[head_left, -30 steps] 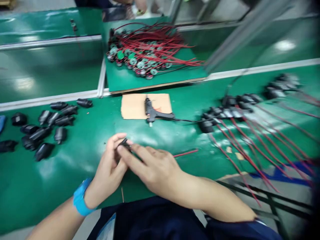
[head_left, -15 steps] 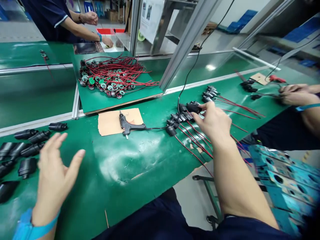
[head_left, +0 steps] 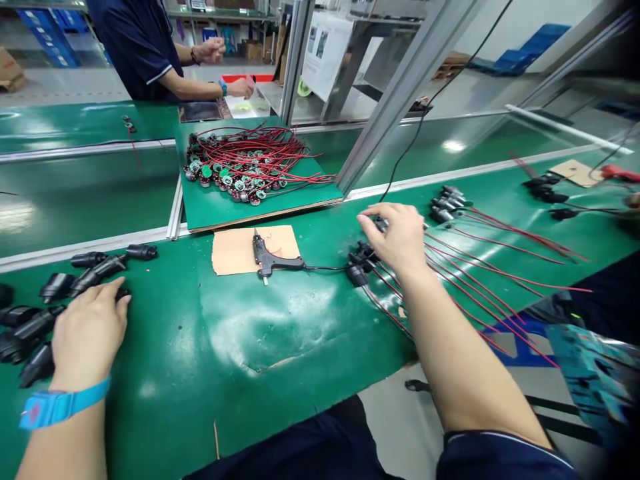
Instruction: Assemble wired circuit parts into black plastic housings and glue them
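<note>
My left hand (head_left: 89,333), with a blue wrist strap, lies palm down over a black plastic housing at the near edge of a pile of black housings (head_left: 55,293) on the green mat; its fingers curl onto the part. My right hand (head_left: 395,235) reaches to the right and rests on a cluster of black assembled parts with red wires (head_left: 365,257), fingers bent over them. A black glue gun (head_left: 273,260) lies on a piece of cardboard (head_left: 235,250) between my two hands.
A green board (head_left: 210,207) holding several small motors with red wires (head_left: 245,163) sits behind the cardboard. A slanted metal post (head_left: 400,87) rises at centre. A person in a dark shirt (head_left: 145,47) works across the belt. Another person's hand (head_left: 633,200) shows far right.
My hands, together on a small black part a second ago, have parted. The left came down on the black housings; the right reached to the wired parts and drew back slightly left.
</note>
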Motion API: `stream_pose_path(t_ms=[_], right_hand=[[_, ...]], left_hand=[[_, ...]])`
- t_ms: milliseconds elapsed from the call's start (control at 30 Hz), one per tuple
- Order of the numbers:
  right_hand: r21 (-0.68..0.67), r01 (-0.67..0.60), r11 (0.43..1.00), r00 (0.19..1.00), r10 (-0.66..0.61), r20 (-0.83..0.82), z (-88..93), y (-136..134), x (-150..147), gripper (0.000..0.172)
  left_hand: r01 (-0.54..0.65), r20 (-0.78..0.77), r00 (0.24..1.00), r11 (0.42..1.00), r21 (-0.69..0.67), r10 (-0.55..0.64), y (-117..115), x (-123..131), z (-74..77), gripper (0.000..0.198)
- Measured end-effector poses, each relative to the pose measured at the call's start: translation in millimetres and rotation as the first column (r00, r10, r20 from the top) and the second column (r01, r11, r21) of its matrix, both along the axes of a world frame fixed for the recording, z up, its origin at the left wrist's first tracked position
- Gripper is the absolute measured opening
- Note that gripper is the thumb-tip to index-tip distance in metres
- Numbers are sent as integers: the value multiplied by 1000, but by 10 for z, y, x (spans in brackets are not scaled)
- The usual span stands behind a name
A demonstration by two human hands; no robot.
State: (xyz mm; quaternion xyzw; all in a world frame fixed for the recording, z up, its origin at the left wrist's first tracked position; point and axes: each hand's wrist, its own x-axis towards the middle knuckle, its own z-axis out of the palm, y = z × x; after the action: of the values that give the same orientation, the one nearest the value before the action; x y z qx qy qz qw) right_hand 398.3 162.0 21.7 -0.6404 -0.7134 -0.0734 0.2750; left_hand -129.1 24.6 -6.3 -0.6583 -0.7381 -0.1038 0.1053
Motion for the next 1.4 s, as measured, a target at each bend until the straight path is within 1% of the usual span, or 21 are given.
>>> stream_pose_path(t_ms=[100,167,267,367,467,533,600,667,733,800,900,967,1000,1033,1100,1133,1167,1200,1267,1333,1400], right_hand=[[-44,-189,981,982,190,4,16,228,-507,22],[-75,-263,962,965,264,5,13,433,-819,19],[-119,-315,941,948,318,2,10,742,-1193,21],[-159,-365,917,930,368,-10,11,954,-1457,33],[-188,-389,902,920,389,-39,22,1029,-1618,39],[-201,-386,900,922,382,-59,40,1021,-1675,35],[-222,-371,902,928,363,-77,67,997,-1710,30],[-253,-341,905,940,329,-90,97,985,-1746,28],[-286,-293,912,956,278,-91,124,1002,-1799,29],[-312,-235,921,972,222,-78,154,1038,-1872,32],[-332,-154,931,988,145,-51,251,1025,-1971,29],[-283,-107,953,993,118,22,381,878,-1972,24],[-224,-97,970,989,118,84,465,748,-1941,23],[-139,-106,985,978,128,166,559,582,-1888,24],[38,-184,982,937,164,309,751,164,-1735,30],[81,-217,973,919,175,353,839,-69,-1650,34],[154,-212,965,922,146,358,913,-304,-1571,36],[151,-256,955,912,186,366,970,-531,-1506,35],[55,-404,913,876,369,311,1019,-928,-1440,26],[-58,-536,842,833,539,123,983,-1210,-1464,15],[-117,-608,785,793,598,-112,883,-1363,-1551,9]], left_hand=[[100,-13,995,993,-59,-101,11,87,-28,53],[200,64,979,976,-86,-195,8,169,-48,56],[322,225,930,940,-112,-292,-7,297,-36,55],[340,360,889,935,-105,-283,-26,384,40,50],[245,519,839,965,-95,-162,-42,440,130,41],[165,674,736,983,-85,-65,-55,486,168,41],[125,833,553,991,-46,-31,-73,556,183,42],[110,935,352,994,5,-44,-96,649,188,41],[102,976,215,994,23,-45,-126,749,193,39],[108,987,151,993,42,-58,-157,835,198,39],[129,979,165,987,101,-121,-199,907,203,40],[120,969,201,985,121,-143,-223,923,206,42],[113,963,226,986,125,-148,-234,928,210,41],[112,954,254,985,135,-159,-245,932,216,39],[150,926,315,974,170,-210,-266,950,235,33],[187,907,342,964,190,-245,-277,965,246,31],[229,889,361,951,207,-280,-287,985,256,29],[269,874,375,938,217,-310,-297,1010,265,28],[323,851,400,921,217,-340,-317,1068,271,24],[338,842,410,916,217,-351,-338,1130,259,27],[335,844,407,917,218,-350,-362,1185,232,36]])
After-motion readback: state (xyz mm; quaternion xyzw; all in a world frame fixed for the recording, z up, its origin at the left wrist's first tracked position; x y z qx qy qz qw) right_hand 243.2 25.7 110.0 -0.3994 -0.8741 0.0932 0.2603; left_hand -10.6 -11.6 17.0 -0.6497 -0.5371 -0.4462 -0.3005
